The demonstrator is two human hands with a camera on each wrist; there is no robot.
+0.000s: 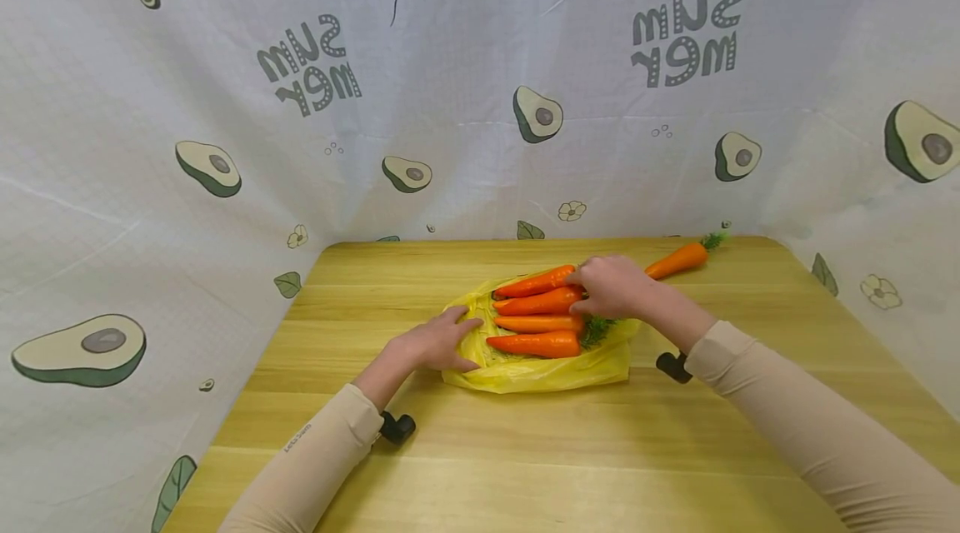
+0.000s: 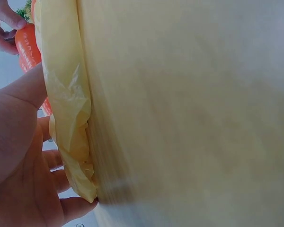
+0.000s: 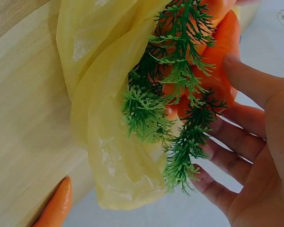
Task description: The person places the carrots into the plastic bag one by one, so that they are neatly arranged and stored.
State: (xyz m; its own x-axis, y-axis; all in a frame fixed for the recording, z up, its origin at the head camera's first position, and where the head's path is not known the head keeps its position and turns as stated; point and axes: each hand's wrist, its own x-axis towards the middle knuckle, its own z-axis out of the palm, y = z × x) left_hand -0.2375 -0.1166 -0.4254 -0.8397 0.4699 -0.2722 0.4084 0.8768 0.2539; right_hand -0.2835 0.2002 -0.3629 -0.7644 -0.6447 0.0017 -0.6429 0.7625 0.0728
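Several orange carrots [image 1: 536, 343] with green leafy tops [image 3: 146, 111] lie side by side on a yellow plastic bag [image 1: 517, 379], their tips pointing left. My right hand [image 1: 615, 287] holds the thick end of a carrot [image 3: 225, 52] at the back of the row, thumb on one side and fingers on the other. The leaves partly hide those fingers in the right wrist view. My left hand [image 1: 438, 341] rests at the bag's left end with its fingers spread. In the left wrist view, its fingertips touch the bag's edge [image 2: 68, 109].
Another carrot [image 1: 678, 261] lies apart at the back right of the wooden table [image 1: 540, 450], its leafy top toward the far edge. A white curtain [image 1: 465, 83] printed with avocados hangs behind the table and along its sides.
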